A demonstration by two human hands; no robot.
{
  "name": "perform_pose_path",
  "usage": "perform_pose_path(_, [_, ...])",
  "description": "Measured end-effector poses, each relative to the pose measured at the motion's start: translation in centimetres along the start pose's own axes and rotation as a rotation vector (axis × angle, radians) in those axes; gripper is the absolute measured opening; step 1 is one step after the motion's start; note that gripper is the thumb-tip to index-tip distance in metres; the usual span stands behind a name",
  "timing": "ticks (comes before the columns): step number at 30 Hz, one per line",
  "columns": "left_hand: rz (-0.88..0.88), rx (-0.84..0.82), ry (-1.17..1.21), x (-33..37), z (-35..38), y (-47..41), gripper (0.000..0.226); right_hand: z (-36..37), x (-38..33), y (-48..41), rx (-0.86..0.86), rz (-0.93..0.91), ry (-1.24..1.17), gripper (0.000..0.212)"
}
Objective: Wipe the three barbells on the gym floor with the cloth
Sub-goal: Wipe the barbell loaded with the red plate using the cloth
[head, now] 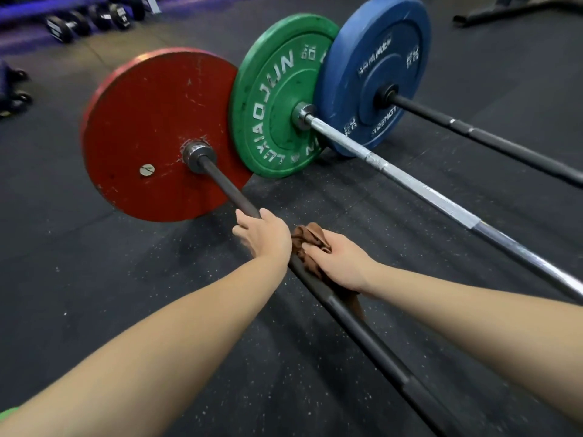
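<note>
Three barbells lie side by side on the dark rubber floor. The nearest has a red plate and a dark bar. The middle one has a green plate and a silver bar. The farthest has a blue plate and a black bar. My left hand grips the dark bar a short way from the red plate. Just behind it, my right hand holds a brown cloth wrapped on the same bar; the cloth's end hangs below the bar.
Black dumbbells line the far left under a purple rack. More dumbbells sit at the left edge. A dark bench base stands at the top right. A green patch shows at the bottom left corner.
</note>
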State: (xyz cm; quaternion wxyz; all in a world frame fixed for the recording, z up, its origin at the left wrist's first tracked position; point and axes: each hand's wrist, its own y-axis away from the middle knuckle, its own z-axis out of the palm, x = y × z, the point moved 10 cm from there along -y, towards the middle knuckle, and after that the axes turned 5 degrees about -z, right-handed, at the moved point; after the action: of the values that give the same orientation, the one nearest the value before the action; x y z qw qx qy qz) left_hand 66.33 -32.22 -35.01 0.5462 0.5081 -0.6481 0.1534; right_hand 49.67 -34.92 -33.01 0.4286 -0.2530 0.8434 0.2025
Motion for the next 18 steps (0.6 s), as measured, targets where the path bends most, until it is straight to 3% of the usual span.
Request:
perform_pose_path(5, [-0.016, -0.021, 0.12, -0.5, 0.2, -0.1, 0.054, 0.3, -0.2, -1.6, 0.054, -0.008, -0.039, 0.025])
perform_pose_path(8, [-0.031, -0.028, 0.138, -0.9, 0.4, -0.4, 0.053, 0.9, -0.6, -4.4, 0.076, -0.026, -0.063, 0.011])
perform_pose_path(12, [-0.062, -0.054, 0.175, -2.0, 0.8, -1.4, 0.052, 1.7, -1.4, -8.1, 0.072, -0.041, -0.105, 0.014])
perform_pose_path(18, [-0.028, -0.068, 0.133, -2.5, 1.2, -2.2, 0.052, 2.3, -0.7, -8.6, 0.063, -0.003, -0.197, 0.015])
